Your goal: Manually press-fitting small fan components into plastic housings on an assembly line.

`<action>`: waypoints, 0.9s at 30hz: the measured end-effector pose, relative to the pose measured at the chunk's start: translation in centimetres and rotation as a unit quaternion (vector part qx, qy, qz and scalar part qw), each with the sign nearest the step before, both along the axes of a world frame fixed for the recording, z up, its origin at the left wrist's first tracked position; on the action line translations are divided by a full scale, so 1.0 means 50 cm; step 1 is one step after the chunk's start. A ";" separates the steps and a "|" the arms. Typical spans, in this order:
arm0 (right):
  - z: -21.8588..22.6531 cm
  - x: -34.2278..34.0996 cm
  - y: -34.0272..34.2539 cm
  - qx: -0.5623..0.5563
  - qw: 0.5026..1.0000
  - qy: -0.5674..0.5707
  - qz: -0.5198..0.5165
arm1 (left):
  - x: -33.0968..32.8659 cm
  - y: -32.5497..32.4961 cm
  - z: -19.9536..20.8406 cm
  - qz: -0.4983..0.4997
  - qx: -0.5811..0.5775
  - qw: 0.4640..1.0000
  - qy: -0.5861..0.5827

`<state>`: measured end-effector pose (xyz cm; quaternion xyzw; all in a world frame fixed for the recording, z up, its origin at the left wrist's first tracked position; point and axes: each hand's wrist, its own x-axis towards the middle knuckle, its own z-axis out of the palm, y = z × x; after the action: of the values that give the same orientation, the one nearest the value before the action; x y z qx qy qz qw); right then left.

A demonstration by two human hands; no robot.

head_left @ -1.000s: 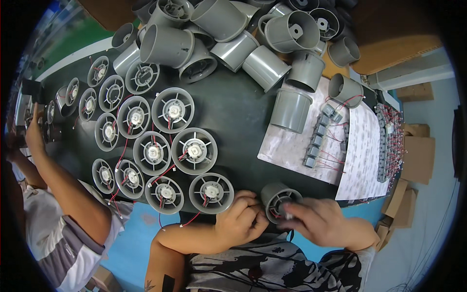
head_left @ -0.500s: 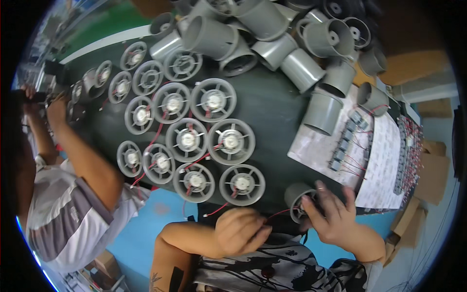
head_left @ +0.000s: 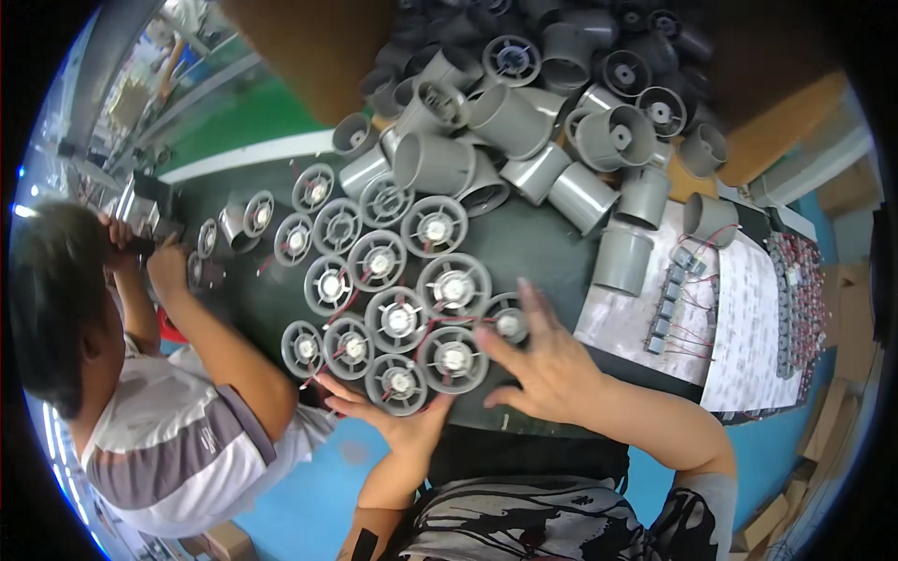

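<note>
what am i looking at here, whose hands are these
No robot: a person works bare-handed, filmed looking down by a wide fisheye camera on their own head. On the dark flat table sit spoked, round grey plastic cups, many with white centres. Behind lies a pile of hollow grey plastic cylinders; at right, small square grey blocks lie on a pale paper sheet. The left hand is open at the nearest cups, the right hand spread at the rightmost one; neither clearly grips anything. Another person in a grey-and-white shirt is at left.
</note>
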<state>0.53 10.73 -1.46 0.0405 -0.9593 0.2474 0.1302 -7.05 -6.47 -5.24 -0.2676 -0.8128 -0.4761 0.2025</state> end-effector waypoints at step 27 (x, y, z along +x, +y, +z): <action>0.032 0.165 0.263 -0.020 0.864 -0.093 -0.494 | 0.138 0.157 0.040 -0.322 -0.014 0.943 -0.089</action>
<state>8.76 23.89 0.11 -0.4643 -0.8564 0.1721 0.1460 -0.17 1.39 -3.26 -0.4743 -0.7048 -0.5262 -0.0382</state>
